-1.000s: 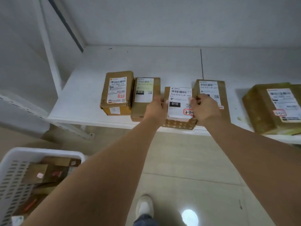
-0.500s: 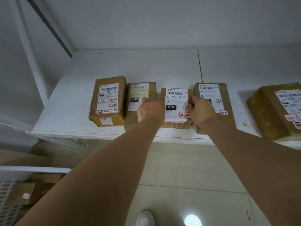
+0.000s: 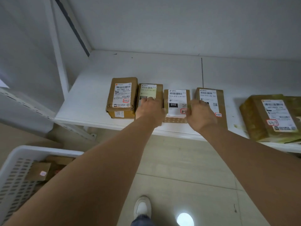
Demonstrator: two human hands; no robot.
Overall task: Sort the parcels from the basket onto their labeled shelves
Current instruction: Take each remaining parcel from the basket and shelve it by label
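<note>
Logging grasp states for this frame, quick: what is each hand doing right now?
Left hand: rests on the second parcel, beside the small parcel; grip cannot be told.
Right hand: at the small parcel's right side; grip cannot be told.

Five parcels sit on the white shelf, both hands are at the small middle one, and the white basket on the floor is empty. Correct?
Not quite. The head view shows the white basket still holds parcels. The rest stands: five parcels on the white shelf, left hand and right hand at the small middle parcel.
</note>
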